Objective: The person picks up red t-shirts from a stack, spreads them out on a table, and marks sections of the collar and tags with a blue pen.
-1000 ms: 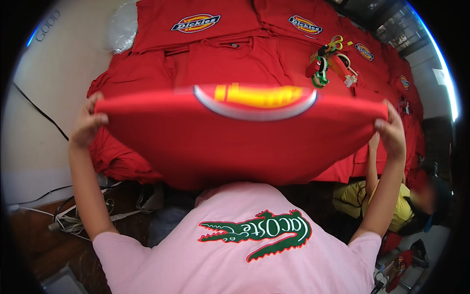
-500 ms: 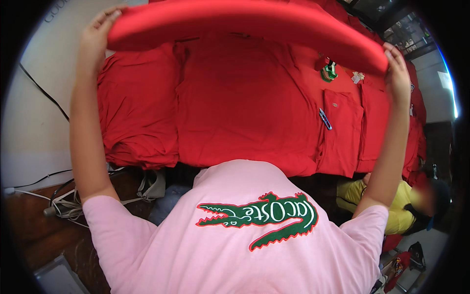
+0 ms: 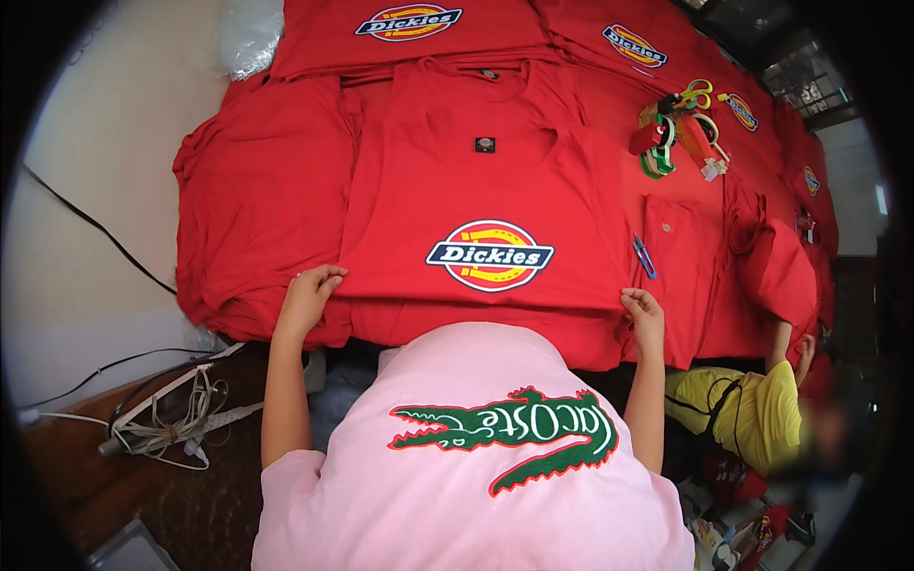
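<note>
A red sleeveless shirt (image 3: 486,190) with a round printed emblem lies flat on top of a stack of red garments, straight in front of me. My left hand (image 3: 307,295) pinches its lower left hem, fingers curled on the cloth. At the lower right hem, my right hand (image 3: 644,312) grips the fabric the same way. My pink shirt with a green printed animal fills the lower middle of the picture.
More red shirts (image 3: 257,190) cover the table to the left, the back and the right. Scissors and coloured tools (image 3: 681,128) lie at the back right, and a small blue clipper (image 3: 645,257) lies near my right hand. A person in yellow (image 3: 752,409) sits lower right. Cables (image 3: 171,419) lie lower left.
I held the red shirt up in the air with both hands and swung it over; now it lies spread flat on the stack with my hands at its lower hem.
</note>
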`<state>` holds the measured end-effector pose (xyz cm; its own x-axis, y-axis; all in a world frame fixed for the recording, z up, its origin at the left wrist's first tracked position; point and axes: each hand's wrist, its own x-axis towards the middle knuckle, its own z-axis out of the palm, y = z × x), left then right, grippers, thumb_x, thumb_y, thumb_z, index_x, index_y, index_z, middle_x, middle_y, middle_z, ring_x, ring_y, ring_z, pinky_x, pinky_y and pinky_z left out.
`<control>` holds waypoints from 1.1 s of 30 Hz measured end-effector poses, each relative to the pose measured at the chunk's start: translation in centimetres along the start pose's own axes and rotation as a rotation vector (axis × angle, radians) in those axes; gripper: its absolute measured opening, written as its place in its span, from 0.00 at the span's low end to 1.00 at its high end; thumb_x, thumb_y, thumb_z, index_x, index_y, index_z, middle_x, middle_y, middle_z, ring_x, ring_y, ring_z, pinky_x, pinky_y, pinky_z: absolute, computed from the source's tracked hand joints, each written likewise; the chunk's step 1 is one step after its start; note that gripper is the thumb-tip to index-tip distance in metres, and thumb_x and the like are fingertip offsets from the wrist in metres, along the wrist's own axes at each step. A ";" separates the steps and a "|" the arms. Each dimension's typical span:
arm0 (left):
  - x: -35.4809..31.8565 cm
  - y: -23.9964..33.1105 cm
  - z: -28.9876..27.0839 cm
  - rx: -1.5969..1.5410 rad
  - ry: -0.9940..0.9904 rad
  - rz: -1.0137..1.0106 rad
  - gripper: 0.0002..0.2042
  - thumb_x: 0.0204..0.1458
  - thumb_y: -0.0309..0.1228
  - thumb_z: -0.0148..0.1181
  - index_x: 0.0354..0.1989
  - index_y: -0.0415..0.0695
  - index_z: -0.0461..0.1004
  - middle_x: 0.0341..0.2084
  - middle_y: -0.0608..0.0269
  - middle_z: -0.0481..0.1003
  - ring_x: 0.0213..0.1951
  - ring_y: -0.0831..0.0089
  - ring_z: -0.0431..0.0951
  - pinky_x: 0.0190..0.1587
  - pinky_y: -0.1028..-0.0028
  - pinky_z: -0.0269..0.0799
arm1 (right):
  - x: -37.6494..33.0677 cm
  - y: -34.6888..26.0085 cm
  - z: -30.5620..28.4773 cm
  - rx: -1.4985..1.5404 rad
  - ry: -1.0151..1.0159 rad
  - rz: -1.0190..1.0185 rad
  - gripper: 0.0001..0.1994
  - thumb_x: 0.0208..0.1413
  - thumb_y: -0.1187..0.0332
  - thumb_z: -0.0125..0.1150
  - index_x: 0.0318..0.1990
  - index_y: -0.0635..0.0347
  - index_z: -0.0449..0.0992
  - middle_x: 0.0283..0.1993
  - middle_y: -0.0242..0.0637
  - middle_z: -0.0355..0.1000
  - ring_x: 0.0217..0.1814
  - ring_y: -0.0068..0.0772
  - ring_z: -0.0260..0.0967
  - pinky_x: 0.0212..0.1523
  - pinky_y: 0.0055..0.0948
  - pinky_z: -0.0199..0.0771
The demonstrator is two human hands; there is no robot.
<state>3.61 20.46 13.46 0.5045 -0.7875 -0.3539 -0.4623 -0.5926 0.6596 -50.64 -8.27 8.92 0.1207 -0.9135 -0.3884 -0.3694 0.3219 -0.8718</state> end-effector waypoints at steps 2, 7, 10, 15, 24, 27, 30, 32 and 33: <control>0.2 0.6 -0.7 0.130 -0.013 -0.030 0.10 0.59 0.28 0.62 0.46 0.40 0.82 0.45 0.53 0.81 0.49 0.58 0.80 0.55 0.63 0.72 | 0.6 0.0 -1.2 -0.038 -0.041 -0.024 0.07 0.60 0.75 0.67 0.44 0.63 0.81 0.29 0.16 0.67 0.32 0.07 0.60 0.33 0.14 0.59; 2.5 4.7 3.1 0.423 0.210 0.284 0.15 0.56 0.29 0.65 0.53 0.42 0.79 0.63 0.51 0.70 0.62 0.50 0.70 0.63 0.55 0.66 | 1.7 -5.3 4.7 -0.695 0.132 -0.738 0.13 0.58 0.77 0.61 0.51 0.64 0.79 0.50 0.44 0.75 0.55 0.47 0.73 0.56 0.40 0.73; 6.4 7.2 9.4 0.310 0.112 0.474 0.25 0.60 0.34 0.62 0.66 0.44 0.70 0.70 0.49 0.62 0.71 0.50 0.60 0.72 0.55 0.56 | 4.0 -5.1 11.2 -0.779 -0.172 -0.842 0.23 0.64 0.74 0.54 0.67 0.60 0.69 0.70 0.50 0.65 0.75 0.51 0.60 0.73 0.43 0.61; 15.1 9.7 14.6 0.587 0.298 0.535 0.36 0.65 0.51 0.52 0.77 0.46 0.52 0.78 0.53 0.48 0.78 0.54 0.46 0.77 0.55 0.41 | 12.4 -6.3 16.7 -1.020 -0.149 -1.016 0.31 0.69 0.61 0.51 0.76 0.59 0.54 0.80 0.47 0.49 0.82 0.48 0.47 0.78 0.46 0.49; 26.8 10.1 10.4 0.492 0.377 0.559 0.36 0.62 0.49 0.57 0.75 0.45 0.57 0.75 0.52 0.55 0.75 0.52 0.52 0.77 0.54 0.43 | 20.6 -11.3 20.2 -0.663 -0.114 -0.799 0.26 0.71 0.55 0.52 0.69 0.62 0.67 0.75 0.48 0.59 0.79 0.44 0.55 0.74 0.42 0.56; 25.3 13.4 11.2 0.466 0.465 0.397 0.27 0.60 0.38 0.61 0.67 0.43 0.68 0.69 0.51 0.64 0.71 0.55 0.61 0.74 0.57 0.52 | 22.4 -11.9 17.0 0.056 -0.081 -0.510 0.18 0.71 0.60 0.54 0.58 0.64 0.77 0.63 0.46 0.73 0.67 0.37 0.69 0.62 0.32 0.68; 24.1 18.9 13.3 -0.006 0.346 0.522 0.21 0.56 0.29 0.64 0.59 0.42 0.75 0.59 0.50 0.73 0.65 0.54 0.69 0.69 0.58 0.61 | 23.6 -11.2 13.6 0.286 0.120 -0.386 0.10 0.67 0.66 0.61 0.44 0.65 0.82 0.43 0.35 0.81 0.45 0.22 0.76 0.44 0.20 0.70; 25.2 21.9 17.3 -0.358 0.072 0.502 0.19 0.58 0.31 0.65 0.57 0.39 0.76 0.52 0.51 0.78 0.56 0.59 0.78 0.59 0.66 0.72 | 25.7 -9.2 11.7 0.195 0.081 -0.394 0.12 0.64 0.63 0.67 0.38 0.64 0.83 0.36 0.32 0.81 0.38 0.17 0.72 0.42 0.19 0.70; 26.0 22.5 19.3 -0.527 -0.041 0.401 0.20 0.59 0.31 0.66 0.57 0.35 0.75 0.53 0.52 0.79 0.54 0.65 0.79 0.57 0.71 0.73 | 24.3 -11.3 13.8 0.173 0.071 -0.375 0.13 0.61 0.62 0.71 0.33 0.65 0.84 0.30 0.28 0.77 0.34 0.15 0.67 0.37 0.19 0.67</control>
<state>-7.76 -16.58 6.31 0.3345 -0.9419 -0.0320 -0.1843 -0.0987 0.9779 -30.84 -30.68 5.20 0.1513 -0.9883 -0.0187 -0.1514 -0.0045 -0.9885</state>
